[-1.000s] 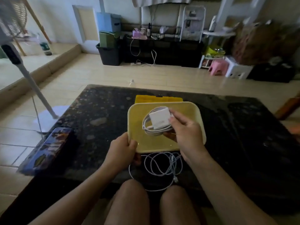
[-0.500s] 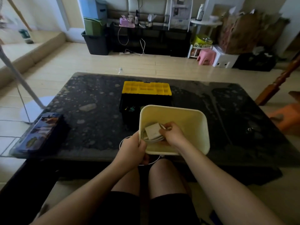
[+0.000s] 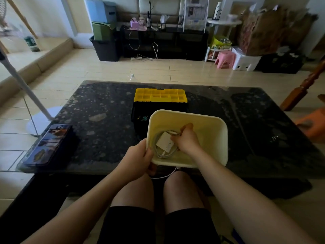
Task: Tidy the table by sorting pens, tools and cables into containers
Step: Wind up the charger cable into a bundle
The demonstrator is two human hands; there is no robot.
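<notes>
Inside tub [image 3: 213,131], R hand [image 3: 186,140] pinches charger [image 3: 165,142]; L hand [image 3: 137,159] grips its rim.

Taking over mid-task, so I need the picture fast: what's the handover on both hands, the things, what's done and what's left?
Left hand grips the cream bin's near-left rim.
Right hand is inside the bin, holding the white charger with its coiled cable.
Done: that charger set is in.
Left: let go, then bin the second white cable hanging off the table edge under the bin.
</notes>
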